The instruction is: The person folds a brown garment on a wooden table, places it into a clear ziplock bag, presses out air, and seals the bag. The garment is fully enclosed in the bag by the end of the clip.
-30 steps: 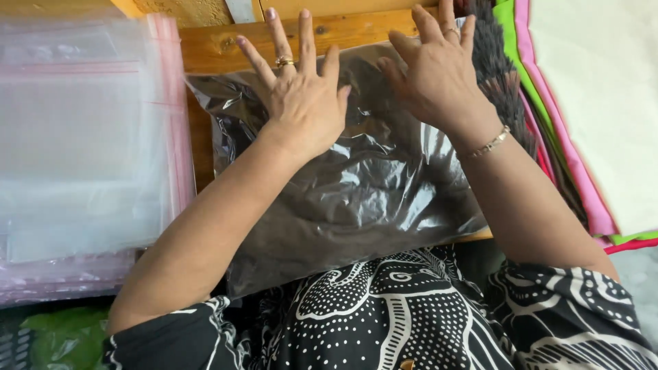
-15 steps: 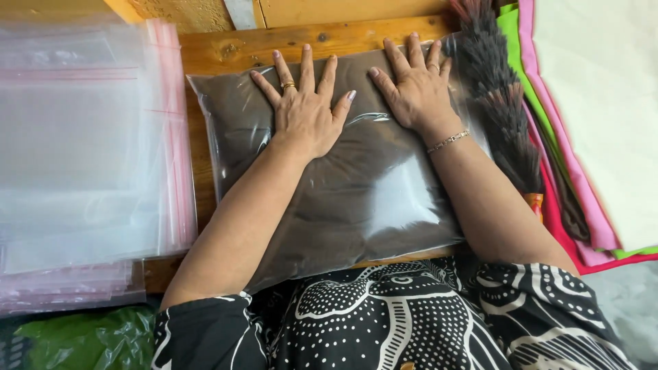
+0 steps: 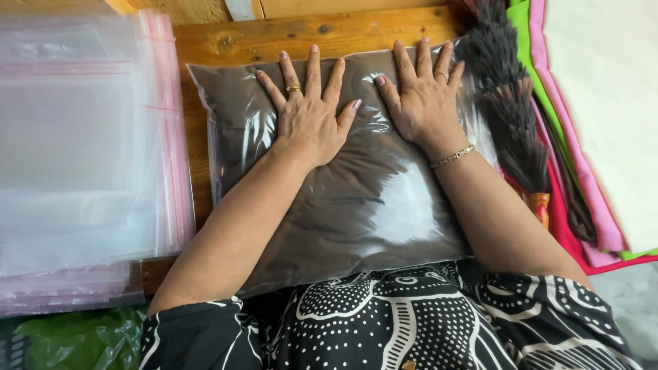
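Brown-filled plastic bag point(image 3: 356, 205), left hand point(image 3: 312, 123), right hand point(image 3: 421, 103) flat, fingers spread

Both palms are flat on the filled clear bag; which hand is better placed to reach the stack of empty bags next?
Left, probably. The left hand presses the filled bag on the side nearer the stack of empty bags; the right hand lies beside the dark brush.

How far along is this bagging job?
Done: the dark cloth already sits inside the clear plastic bag. In hand: the left hand and right hand lie flat on it, fingers spread. Left: whether its top edge is sealed cannot be told; a stack of empty bags lies alongside.
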